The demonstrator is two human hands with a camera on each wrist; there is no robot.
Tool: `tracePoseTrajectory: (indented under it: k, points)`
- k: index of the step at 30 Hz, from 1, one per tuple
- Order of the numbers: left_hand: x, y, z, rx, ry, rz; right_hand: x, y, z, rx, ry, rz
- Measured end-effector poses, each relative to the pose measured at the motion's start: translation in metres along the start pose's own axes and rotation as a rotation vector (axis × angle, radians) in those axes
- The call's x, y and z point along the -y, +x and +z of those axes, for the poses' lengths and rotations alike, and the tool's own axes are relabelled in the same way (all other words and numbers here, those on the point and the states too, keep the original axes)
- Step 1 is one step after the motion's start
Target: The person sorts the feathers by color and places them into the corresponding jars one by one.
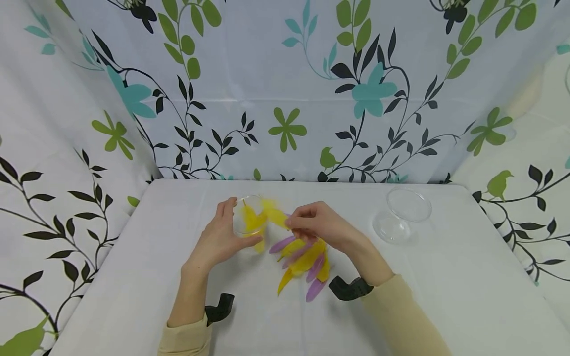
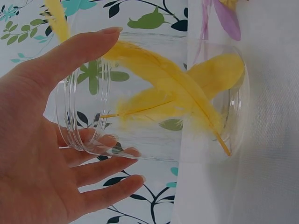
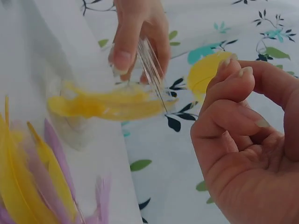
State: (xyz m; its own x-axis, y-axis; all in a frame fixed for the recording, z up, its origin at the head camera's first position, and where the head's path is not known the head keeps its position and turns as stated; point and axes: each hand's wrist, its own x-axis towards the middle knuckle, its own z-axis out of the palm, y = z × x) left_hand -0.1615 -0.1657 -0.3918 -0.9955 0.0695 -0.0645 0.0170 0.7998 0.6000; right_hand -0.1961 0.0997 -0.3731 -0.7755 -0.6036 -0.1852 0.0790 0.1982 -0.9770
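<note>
My left hand (image 1: 218,242) holds a clear jar (image 2: 159,140) near its mouth, thumb on one side and fingers on the other. Inside the jar lie yellow feathers (image 2: 163,79), two of them crossing in the left wrist view. Between thumb and fingertips, my right hand (image 1: 322,225) pinches a yellow feather (image 1: 277,217), which reaches toward the jar's mouth. In the right wrist view this feather (image 3: 205,74) shows partly behind the fingertips. Below the right hand, a pile of yellow and purple feathers (image 1: 305,262) is spread on the table.
A second clear jar (image 1: 401,217) stands at the table's right, back from the hands. White cloth covers the table (image 1: 133,277). Behind and at both sides hang curtains (image 1: 249,59) with leaf and flower prints. Each wrist carries a black camera mount (image 1: 220,309).
</note>
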Motion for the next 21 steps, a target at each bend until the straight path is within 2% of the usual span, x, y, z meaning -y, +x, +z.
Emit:
tracePoseTrajectory:
  k: [8, 11, 15, 21]
  points:
    - [0.0, -0.001, 0.002, -0.013, -0.005, 0.017, -0.001, 0.021, 0.018, 0.087, 0.074, 0.067]
    - [0.0, -0.002, 0.002, -0.014, -0.004, 0.025, -0.003, 0.027, 0.025, 0.094, 0.099, 0.088]
    - [0.0, -0.002, 0.001, -0.015, -0.003, 0.03, -0.007, 0.034, 0.034, 0.039, 0.112, 0.116]
    - [0.001, -0.001, 0.001, -0.019, 0.0, 0.035, -0.009, 0.041, 0.046, -0.123, 0.095, 0.11]
